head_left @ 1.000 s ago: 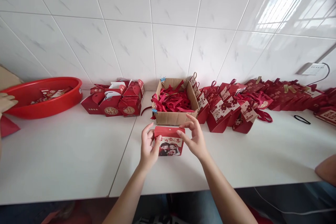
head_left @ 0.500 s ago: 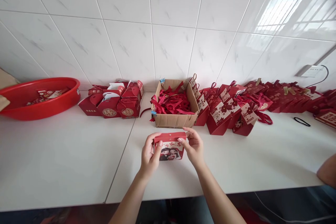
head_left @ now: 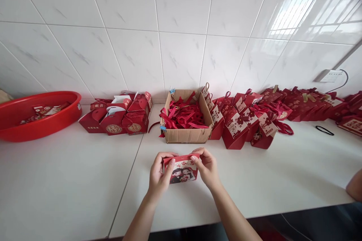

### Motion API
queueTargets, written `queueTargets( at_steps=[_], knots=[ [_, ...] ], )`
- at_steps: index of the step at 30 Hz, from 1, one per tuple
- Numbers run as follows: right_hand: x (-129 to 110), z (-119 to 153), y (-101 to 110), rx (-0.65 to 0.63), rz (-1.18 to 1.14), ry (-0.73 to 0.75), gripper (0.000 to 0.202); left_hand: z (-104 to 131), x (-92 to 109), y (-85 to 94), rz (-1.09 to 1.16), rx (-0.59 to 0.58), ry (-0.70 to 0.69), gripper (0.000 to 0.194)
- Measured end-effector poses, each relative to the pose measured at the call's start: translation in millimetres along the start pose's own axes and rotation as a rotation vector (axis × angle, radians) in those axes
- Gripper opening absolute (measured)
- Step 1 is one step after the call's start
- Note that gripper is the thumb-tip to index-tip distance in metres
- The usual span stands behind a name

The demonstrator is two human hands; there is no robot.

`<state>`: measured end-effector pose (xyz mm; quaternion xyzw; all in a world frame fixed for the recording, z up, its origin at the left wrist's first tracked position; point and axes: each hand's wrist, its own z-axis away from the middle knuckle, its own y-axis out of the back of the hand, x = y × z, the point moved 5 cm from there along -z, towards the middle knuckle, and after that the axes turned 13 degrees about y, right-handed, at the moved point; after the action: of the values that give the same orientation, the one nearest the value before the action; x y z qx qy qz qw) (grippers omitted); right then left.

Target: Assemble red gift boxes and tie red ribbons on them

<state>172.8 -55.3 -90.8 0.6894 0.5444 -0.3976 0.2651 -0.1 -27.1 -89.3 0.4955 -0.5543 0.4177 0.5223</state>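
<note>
Both my hands (head_left: 183, 171) pinch the red printed box (head_left: 183, 172) between thumbs and fingers, near the ribbon-filled carton (head_left: 188, 136).

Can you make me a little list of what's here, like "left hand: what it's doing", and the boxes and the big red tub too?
left hand: holds the left side of the picture box, thumb in front
right hand: holds its right side near the top, thumb in front
picture box: red, two cartoon people on the front
carton: beyond the hands, full of red ribbons
tub: red, far left, small packets inside
other boxes: red, some left of the carton, more to its right
table: white
</note>
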Motion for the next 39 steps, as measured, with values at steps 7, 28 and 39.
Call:
queueTargets(
  at_steps=[7,28,39],
  knots=[
    [-7.7,-6.8,2.3,-0.098,0.087,0.076,0.024,-16.5,1.8,8.5,-0.033,-0.144,0.066,0.018],
    [78.7,-222.1,-82.6,-0.896,0.78,-0.071,0.024,-17.6,-10.8,8.8,0.08,-0.184,0.118,0.022],
    [42.9,-245.5,-39.2,-0.175,0.442,-0.07,0.03,-13.6,-6.8,10.0,0.063,-0.143,0.09,0.023]
  ],
)
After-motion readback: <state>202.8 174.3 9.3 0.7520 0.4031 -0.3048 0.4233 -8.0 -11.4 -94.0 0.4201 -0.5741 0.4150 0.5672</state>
